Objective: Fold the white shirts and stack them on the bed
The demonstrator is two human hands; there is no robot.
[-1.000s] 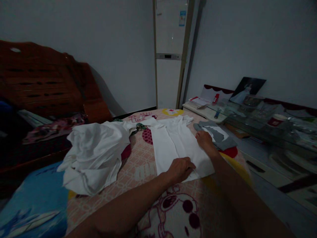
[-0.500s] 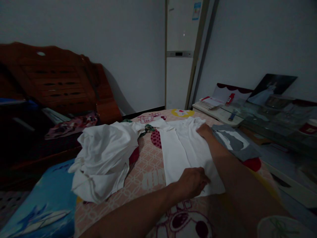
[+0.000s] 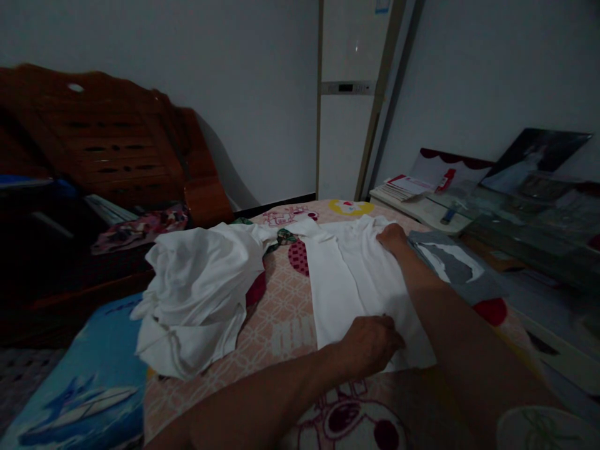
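L hand [image 3: 372, 347], fingers curled, is on the near part of a flat-laid white cloth garment [image 3: 335, 287]; R hand [image 3: 392, 239], fingers bent, is at its far R edge. Dim view, can't tell if either pinches fabric. Garment's on a pink patterned cloth cover [image 3: 269, 331], btwn a crumpled white fabric heap [image 3: 201, 275] (L) & a folded grey-and-white fabric piece [image 3: 480, 286] (R).

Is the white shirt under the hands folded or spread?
Partly folded: the white shirt lies flat on the patterned cloth, a lengthwise edge running down its middle.
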